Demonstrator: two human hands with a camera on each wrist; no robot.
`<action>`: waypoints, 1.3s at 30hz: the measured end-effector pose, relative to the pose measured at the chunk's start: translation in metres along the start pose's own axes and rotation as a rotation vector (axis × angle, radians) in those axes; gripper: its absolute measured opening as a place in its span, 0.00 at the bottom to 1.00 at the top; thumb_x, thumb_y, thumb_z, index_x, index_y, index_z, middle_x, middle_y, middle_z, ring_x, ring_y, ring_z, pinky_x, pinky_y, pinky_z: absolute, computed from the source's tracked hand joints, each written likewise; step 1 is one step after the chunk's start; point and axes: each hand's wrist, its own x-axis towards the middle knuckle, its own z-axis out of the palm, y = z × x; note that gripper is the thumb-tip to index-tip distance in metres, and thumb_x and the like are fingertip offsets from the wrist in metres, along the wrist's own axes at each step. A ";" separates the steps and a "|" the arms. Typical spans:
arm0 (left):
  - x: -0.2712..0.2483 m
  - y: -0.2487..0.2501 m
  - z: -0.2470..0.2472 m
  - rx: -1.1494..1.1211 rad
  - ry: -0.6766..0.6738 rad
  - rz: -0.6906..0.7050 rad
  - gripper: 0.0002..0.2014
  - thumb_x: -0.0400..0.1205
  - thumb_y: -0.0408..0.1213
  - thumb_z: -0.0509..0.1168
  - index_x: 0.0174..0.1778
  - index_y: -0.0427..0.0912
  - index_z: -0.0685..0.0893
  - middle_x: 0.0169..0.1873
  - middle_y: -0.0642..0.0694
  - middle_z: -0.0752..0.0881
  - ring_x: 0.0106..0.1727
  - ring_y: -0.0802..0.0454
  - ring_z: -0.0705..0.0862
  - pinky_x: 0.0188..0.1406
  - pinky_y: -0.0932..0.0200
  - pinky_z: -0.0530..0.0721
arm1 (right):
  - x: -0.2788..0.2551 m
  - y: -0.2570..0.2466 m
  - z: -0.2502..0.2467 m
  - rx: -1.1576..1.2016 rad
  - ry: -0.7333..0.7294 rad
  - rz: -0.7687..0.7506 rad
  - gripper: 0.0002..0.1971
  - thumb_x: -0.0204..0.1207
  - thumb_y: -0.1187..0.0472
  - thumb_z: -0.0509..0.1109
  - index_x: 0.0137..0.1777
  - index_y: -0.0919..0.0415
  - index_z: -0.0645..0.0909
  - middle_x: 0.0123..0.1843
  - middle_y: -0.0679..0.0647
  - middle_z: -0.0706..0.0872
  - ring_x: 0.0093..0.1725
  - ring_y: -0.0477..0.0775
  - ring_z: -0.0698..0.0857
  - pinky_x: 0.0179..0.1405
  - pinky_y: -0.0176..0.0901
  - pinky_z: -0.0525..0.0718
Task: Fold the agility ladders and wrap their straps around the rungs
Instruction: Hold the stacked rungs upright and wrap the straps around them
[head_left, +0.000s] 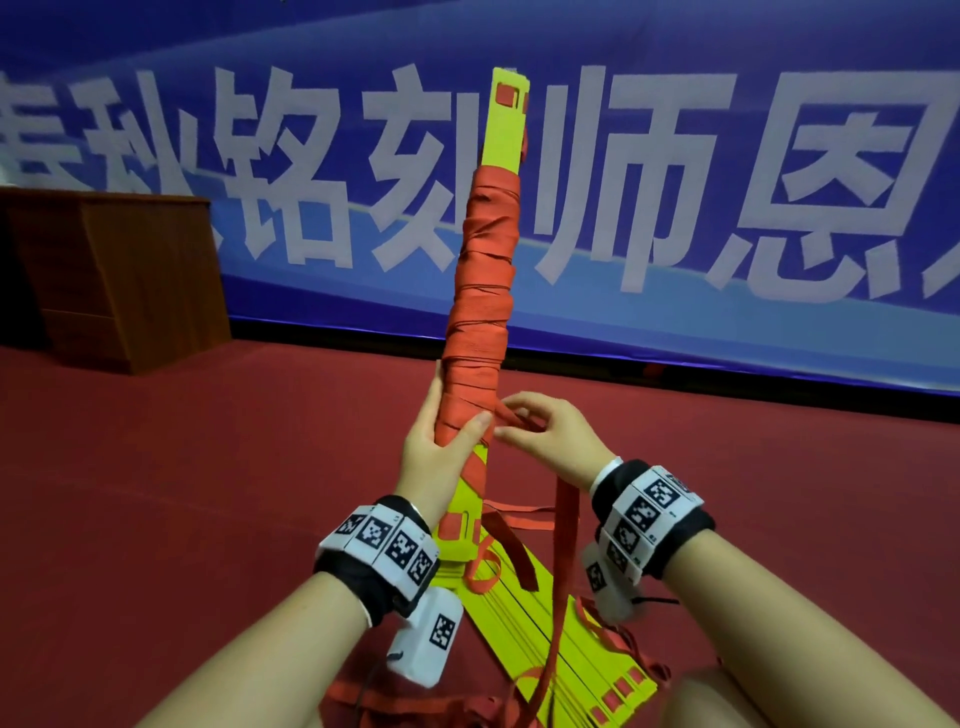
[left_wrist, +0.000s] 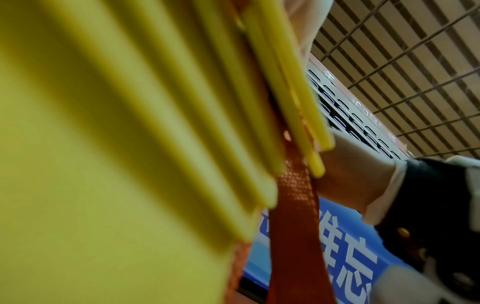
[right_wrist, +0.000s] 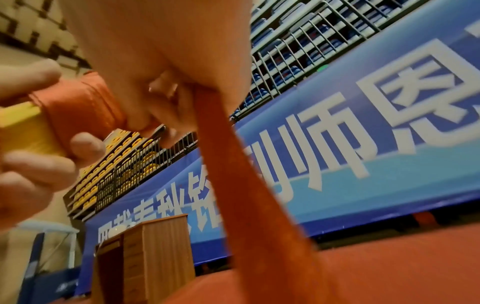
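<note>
A bundle of yellow ladder rungs (head_left: 506, 130) stands nearly upright, its middle wound in orange-red strap (head_left: 483, 291). My left hand (head_left: 441, 447) grips the bundle at the lower end of the wrapping, thumb across the front. My right hand (head_left: 545, 436) pinches the loose strap (head_left: 566, 514) right beside the bundle; the strap hangs down from my fingers (right_wrist: 168, 107) to the floor. The left wrist view shows the rung ends (left_wrist: 306, 123) and hanging strap (left_wrist: 293, 205) up close. A second stack of yellow rungs (head_left: 561, 639) lies on the floor below, among loose straps.
Red carpet floor (head_left: 208, 493) all around. A blue banner (head_left: 727, 208) with white characters runs along the back. A wooden lectern (head_left: 114, 275) stands at the far left. Tiered seating (right_wrist: 298, 51) rises behind the banner. My knees show at the bottom edge.
</note>
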 end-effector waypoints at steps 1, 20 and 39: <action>-0.001 0.000 0.001 0.013 -0.002 0.005 0.35 0.78 0.38 0.74 0.76 0.67 0.66 0.64 0.48 0.86 0.62 0.47 0.86 0.67 0.40 0.81 | 0.001 0.005 0.000 -0.080 0.021 -0.010 0.05 0.74 0.61 0.76 0.49 0.59 0.87 0.41 0.42 0.85 0.39 0.33 0.82 0.46 0.37 0.80; -0.008 -0.005 0.005 0.276 -0.002 0.137 0.29 0.82 0.57 0.60 0.78 0.69 0.57 0.61 0.51 0.85 0.53 0.58 0.85 0.50 0.64 0.80 | 0.004 -0.008 0.008 0.346 0.144 0.153 0.37 0.72 0.81 0.50 0.78 0.51 0.69 0.32 0.55 0.83 0.28 0.47 0.80 0.32 0.34 0.78; -0.020 -0.022 -0.010 -0.017 -0.399 -0.288 0.35 0.80 0.27 0.68 0.81 0.53 0.64 0.39 0.41 0.90 0.31 0.50 0.87 0.34 0.57 0.86 | 0.012 -0.002 0.002 0.683 0.321 0.174 0.01 0.84 0.59 0.64 0.51 0.55 0.76 0.22 0.42 0.77 0.17 0.39 0.73 0.15 0.30 0.68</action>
